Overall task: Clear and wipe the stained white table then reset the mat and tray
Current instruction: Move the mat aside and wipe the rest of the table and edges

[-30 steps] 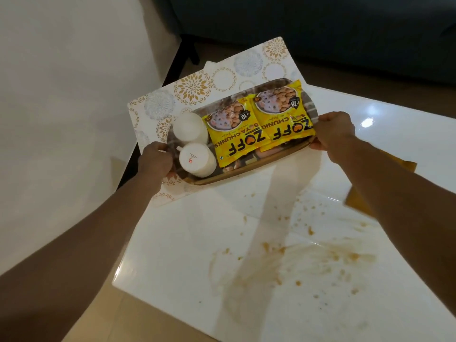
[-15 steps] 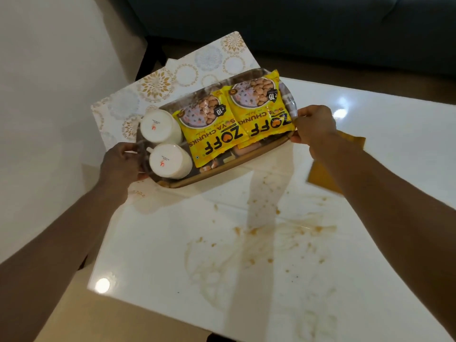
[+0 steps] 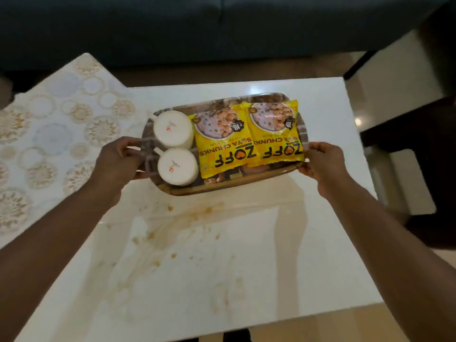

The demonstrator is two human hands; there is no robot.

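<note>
I hold an oval wooden tray [image 3: 237,187] by both ends above the far half of the white table [image 3: 246,280]. My left hand [image 3: 118,159] grips its left rim and my right hand [image 3: 323,164] grips its right rim. On the tray stand two upturned white cups [image 3: 172,130] [image 3: 177,166] at the left and two yellow soya chunk packets [image 3: 223,141] [image 3: 276,134] at the right. Brown stains [image 3: 177,225] spread over the table's middle, just below the tray. A floral patterned mat [image 3: 56,134] lies to the left, partly off the table.
A dark blue sofa [image 3: 197,28] runs along the far side. A dark table leg [image 3: 357,67] and dark furniture [image 3: 419,149] stand at the right over pale floor. The table's near edge is at the bottom.
The tray, still held at both ends, has shifted right, off the mat and over the table's far middle. The view has swung; the orange cloth seen earlier is out of sight.
</note>
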